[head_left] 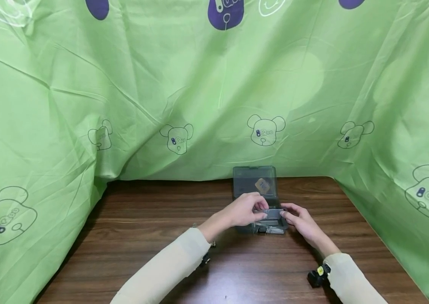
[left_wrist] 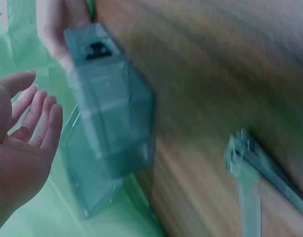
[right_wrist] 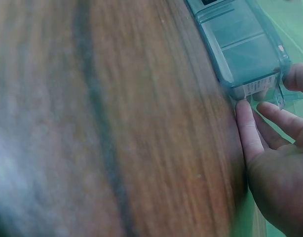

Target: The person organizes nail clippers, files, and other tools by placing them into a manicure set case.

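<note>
A translucent dark grey plastic case (head_left: 265, 230) lies on the table with its lid (head_left: 246, 179) raised at the back. A pale see-through piece (head_left: 273, 213) shows across its inside, between the hands. My left hand (head_left: 246, 209) hovers over the left part of the case, thumb and fingertips beside this piece. In the left wrist view the left hand (left_wrist: 23, 133) has loosely bent fingers with nothing between them. My right hand (head_left: 301, 219) grips the right side of the case; in the right wrist view its thumb (right_wrist: 297, 79) lies on the rim and fingers press the labelled end wall.
The case stands near the back of a brown wood-grain table (head_left: 153, 211). Green cloth (head_left: 184, 84) printed with bear heads hangs behind and at both sides. A yellow sticker (head_left: 263, 185) shows on the lid. A small black device (head_left: 317, 278) is worn at the right wrist.
</note>
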Demonstrator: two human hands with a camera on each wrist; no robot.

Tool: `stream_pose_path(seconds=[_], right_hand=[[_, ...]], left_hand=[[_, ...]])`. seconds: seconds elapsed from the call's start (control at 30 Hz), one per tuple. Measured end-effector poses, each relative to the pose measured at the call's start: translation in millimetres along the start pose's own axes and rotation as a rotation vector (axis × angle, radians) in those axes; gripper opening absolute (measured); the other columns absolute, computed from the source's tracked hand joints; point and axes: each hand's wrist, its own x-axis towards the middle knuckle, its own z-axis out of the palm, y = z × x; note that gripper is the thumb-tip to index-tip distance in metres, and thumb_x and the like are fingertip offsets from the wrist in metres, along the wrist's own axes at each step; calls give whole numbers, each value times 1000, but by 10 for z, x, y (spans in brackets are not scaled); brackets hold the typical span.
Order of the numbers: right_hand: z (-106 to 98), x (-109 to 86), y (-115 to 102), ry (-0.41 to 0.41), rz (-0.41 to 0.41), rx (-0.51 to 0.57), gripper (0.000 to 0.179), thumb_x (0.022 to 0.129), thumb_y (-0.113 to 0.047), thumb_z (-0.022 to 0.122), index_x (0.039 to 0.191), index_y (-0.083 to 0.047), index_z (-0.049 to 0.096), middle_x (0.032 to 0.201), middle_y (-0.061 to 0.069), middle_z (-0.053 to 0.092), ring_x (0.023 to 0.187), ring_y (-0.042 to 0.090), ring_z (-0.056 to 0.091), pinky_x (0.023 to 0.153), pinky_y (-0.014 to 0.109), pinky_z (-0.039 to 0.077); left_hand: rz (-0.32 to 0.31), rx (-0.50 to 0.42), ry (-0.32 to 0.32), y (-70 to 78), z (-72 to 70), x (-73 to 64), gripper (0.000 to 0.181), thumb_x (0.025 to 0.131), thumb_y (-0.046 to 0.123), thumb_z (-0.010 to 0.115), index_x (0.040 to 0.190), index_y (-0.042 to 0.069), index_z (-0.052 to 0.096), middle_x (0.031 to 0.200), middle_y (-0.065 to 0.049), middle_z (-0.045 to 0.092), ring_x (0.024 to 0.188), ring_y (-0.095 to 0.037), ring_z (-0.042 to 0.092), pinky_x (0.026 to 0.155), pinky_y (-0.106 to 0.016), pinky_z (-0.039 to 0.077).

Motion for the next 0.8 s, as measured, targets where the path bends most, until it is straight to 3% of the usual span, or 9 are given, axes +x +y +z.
stream_pose_path(seconds=[0.2,0.4,0.8], right_hand=[[5,-9,-12,4,8,0,51,107,-21,63,150,5,50,148,26,53,122,21,58,89,24,53],[5,-1,14,-3,17,9,53,107,-23,63,151,4,49,149,26,52,124,20,57,91,22,52],[-4,7,9,-3,6,18,54,107,-24,64,150,5,49,149,27,52,123,18,57,91,21,52]], left_hand=[[-25,-41,-3,-141,-258,-211,24,96,17,80,117,6,73,111,-1,70,103,-18,69,93,-27,57],[-50,-101,-1,-402,-377,-484,29,94,19,83,116,3,73,111,-8,72,104,-29,71,95,-42,58],[-177,-90,-36,-822,-525,-952,46,90,40,85,120,7,74,114,-5,74,105,-17,68,95,-36,56]])
